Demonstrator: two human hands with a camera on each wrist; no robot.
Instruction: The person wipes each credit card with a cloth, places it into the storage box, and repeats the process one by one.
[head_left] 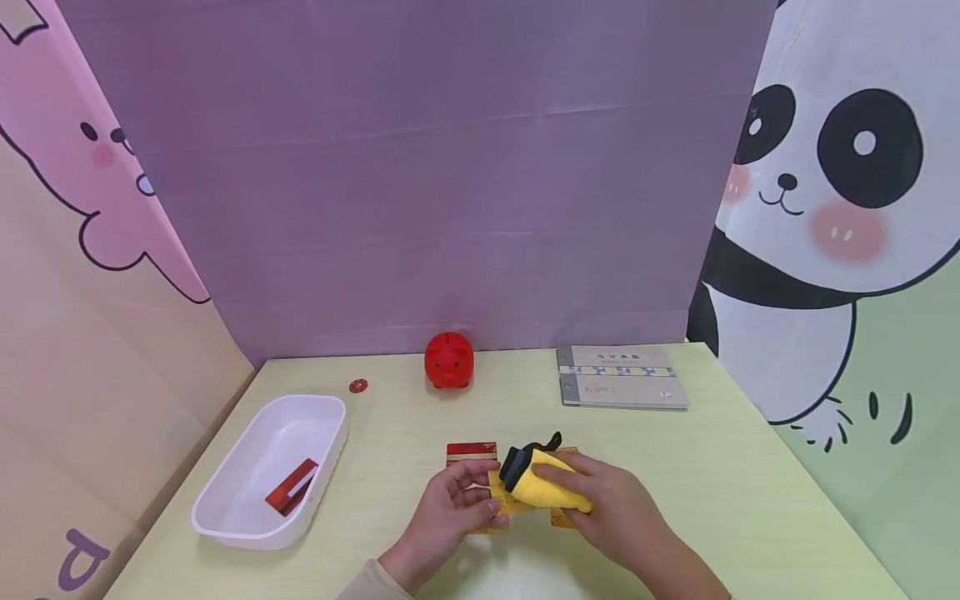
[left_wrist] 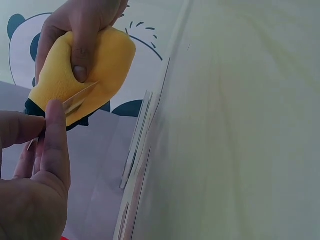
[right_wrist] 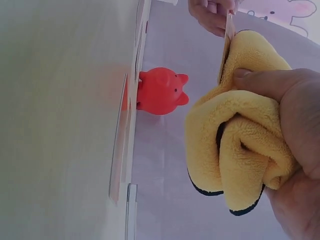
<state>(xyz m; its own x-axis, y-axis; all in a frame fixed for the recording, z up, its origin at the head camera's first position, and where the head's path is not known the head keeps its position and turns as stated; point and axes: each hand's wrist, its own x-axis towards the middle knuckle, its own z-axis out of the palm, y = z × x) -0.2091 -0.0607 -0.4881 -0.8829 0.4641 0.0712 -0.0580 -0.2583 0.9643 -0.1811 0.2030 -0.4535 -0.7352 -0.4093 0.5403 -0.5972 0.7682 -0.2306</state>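
Observation:
My left hand [head_left: 457, 504] pinches a thin golden-yellow card [head_left: 517, 506] by its edge, between thumb and fingers. My right hand [head_left: 611, 508] grips a bunched yellow cloth [head_left: 553, 487] with black trim and a dark loop. The cloth lies against the card's face, above the table, and covers part of it. In the right wrist view the folded cloth [right_wrist: 240, 145] fills the palm, and the card [right_wrist: 226, 47] shows edge-on beside it. Under the hands lie a red card [head_left: 471, 450] and a gold-coloured card [head_left: 562, 518], both partly hidden.
To the left stands a white plastic tray [head_left: 330, 417] with a red-and-orange card [head_left: 291, 487] inside. A red piggy bank [head_left: 448, 361] is at the back, near a small red disc [head_left: 358, 386]. A grey notebook [head_left: 622, 377] lies at the back right.

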